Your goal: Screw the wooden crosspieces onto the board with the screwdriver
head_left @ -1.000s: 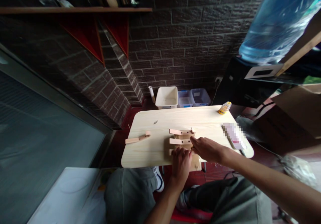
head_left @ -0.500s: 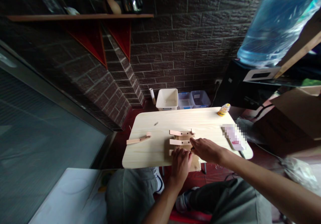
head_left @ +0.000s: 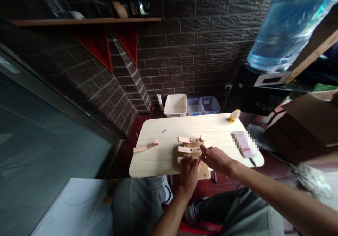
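Observation:
My left hand (head_left: 190, 171) presses its curled fingers over the nearest of several pale wooden strips on the table. Most of that strip (head_left: 180, 160) is hidden under the fingers. My right hand (head_left: 217, 160) is closed just right of it, its fingertips around something small and dark that I cannot make out. Two more hook-ended strips lie parallel beyond my hands, a far one (head_left: 187, 140) and a middle one (head_left: 186, 149), each with dark holes. Beneath them lies a wooden board (head_left: 204, 174) reaching past the table's near edge. Another strip (head_left: 145, 147) lies apart on the left.
On the pale table (head_left: 155, 165) are a few small metal pieces (head_left: 164, 130), a yellow-capped clear bottle (head_left: 234, 116) and a blurred flat item (head_left: 245, 145). Behind stand a white bin (head_left: 175, 104) and two clear bins. A water bottle (head_left: 285, 31) stands on a dispenser at right.
The view has shifted slightly. My right hand has turned a little at the near strip; my left hand keeps its place.

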### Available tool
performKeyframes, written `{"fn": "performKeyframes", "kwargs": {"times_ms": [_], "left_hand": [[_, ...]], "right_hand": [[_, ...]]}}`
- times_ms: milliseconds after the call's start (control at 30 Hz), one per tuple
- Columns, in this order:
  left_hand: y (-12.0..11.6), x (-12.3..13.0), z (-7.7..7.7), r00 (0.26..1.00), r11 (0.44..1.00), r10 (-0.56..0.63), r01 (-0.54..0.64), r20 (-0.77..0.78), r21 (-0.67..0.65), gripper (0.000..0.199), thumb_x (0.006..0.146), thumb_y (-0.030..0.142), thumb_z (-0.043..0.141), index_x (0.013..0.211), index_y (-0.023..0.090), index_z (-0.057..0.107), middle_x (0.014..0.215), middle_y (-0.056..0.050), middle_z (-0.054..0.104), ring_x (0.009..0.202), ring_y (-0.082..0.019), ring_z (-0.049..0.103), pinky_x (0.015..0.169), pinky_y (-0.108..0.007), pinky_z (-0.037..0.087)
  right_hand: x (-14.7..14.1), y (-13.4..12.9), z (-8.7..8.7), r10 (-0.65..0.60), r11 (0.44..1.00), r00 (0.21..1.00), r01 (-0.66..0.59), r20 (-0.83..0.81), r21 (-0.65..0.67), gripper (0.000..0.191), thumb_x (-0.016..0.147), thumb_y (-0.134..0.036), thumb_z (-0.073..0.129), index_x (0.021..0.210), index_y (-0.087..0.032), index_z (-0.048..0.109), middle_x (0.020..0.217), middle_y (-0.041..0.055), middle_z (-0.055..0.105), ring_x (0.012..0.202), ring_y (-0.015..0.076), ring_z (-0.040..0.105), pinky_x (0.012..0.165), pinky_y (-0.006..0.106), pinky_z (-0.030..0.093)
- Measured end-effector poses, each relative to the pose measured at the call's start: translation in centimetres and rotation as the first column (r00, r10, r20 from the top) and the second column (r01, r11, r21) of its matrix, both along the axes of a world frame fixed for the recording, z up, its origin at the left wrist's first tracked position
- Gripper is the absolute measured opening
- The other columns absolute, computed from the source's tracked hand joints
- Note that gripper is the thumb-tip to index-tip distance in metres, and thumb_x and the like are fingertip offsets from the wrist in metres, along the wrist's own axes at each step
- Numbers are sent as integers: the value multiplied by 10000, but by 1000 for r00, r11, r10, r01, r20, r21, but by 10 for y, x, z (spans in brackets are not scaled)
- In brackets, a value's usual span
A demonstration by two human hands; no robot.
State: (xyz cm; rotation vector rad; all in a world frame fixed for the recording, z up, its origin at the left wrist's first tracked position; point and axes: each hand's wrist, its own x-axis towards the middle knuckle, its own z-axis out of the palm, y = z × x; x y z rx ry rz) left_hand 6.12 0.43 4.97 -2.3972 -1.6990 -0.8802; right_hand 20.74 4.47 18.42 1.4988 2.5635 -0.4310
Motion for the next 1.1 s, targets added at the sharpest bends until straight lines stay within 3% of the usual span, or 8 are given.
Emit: {"fn": "performKeyframes", "kwargs": {"times_ms": [133,267,533,733,933,1100], "left_hand": [[0,0,-2,1000,1000,4,-4,-19,-5,84,861,157,646,887,223,600,859,-31,625,915,-225,619,899,-431,499],[1,-1,0,1000,1000,-15,15,-19,-10,66,879,166,626,873,223,593,839,-28,618,896,-222,614,881,-426,495],[4,1,5,1000,999,0,-1,-16,-43,91,896,193,616,813,218,587,833,-30,621,858,-214,603,841,-403,491],[3,2,4,1000,1000,-1,1,-4,-7,102,881,166,622,796,209,588,816,-31,625,840,-213,613,822,-397,500],[5,3,4,1000,1000,-7,6,21,25,112,850,142,657,792,209,588,785,-30,624,819,-212,622,818,-395,509],[4,2,1,1000,1000,-11,11,23,17,82,861,154,653,823,207,604,803,-31,636,854,-216,627,848,-402,505]], "right_hand": [[4,-1,0,122,993,991,-122,-58,4,251,947,-218,457,1182,-148,507,1054,129,692,931,238,682,704,300,461],[7,1,-4,203,979,978,-202,-46,35,236,951,-171,410,1160,-137,516,1002,129,698,868,232,689,669,303,452],[8,7,-17,30,999,998,-32,-60,-21,234,1000,-289,386,1140,-135,495,870,112,703,804,228,689,643,289,416],[2,4,-11,-17,1000,1000,17,0,7,255,985,-295,419,1158,-122,490,913,133,695,843,245,685,663,302,432],[4,6,5,149,987,989,-148,-5,60,236,947,-211,450,1163,-155,527,1004,120,687,897,231,676,711,309,472],[6,12,-6,298,947,952,-303,66,109,239,943,-131,410,1133,-121,555,1007,132,676,848,216,675,684,312,499]]}}
